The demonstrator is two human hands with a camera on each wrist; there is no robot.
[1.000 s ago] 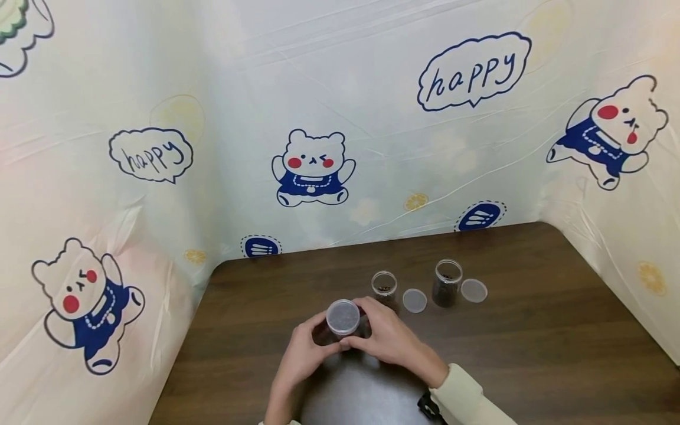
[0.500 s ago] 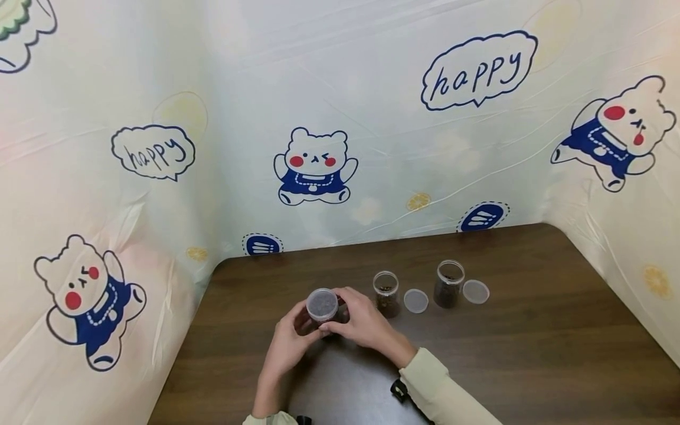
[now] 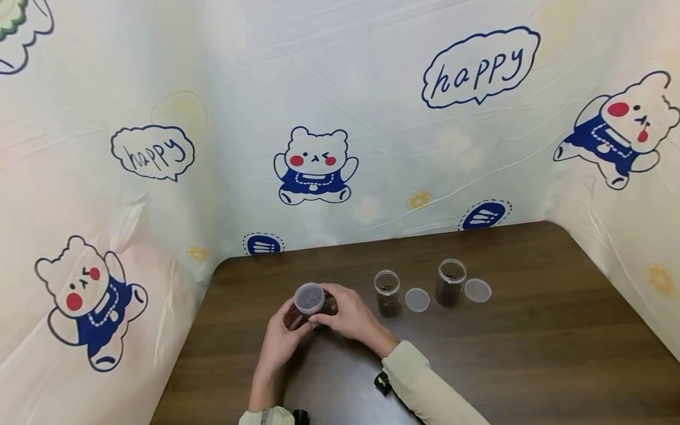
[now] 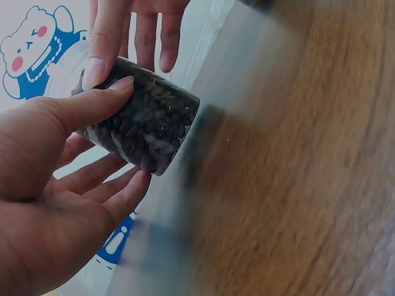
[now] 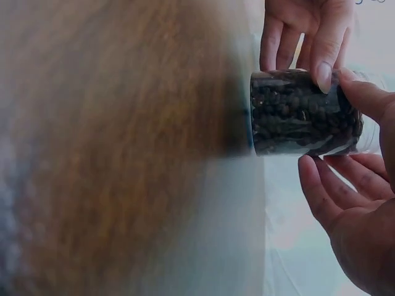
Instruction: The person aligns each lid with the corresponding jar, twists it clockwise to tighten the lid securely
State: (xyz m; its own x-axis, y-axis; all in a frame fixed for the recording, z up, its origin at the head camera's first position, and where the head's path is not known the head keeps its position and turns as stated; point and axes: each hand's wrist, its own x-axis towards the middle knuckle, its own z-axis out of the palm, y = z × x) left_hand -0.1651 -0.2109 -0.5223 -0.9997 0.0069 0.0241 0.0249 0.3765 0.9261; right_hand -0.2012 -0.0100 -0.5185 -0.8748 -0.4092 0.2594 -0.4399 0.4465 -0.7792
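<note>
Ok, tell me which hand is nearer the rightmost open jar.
Right. The right hand is left of that open jar, gripping the capped jar from the right; the left hand grips it from the left, farther away.

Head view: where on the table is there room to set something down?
Bare: the table between right lid, right sleeve and right edge. Crowded: open jars and lids; left of them, left hand and right hand around a jar.
</note>
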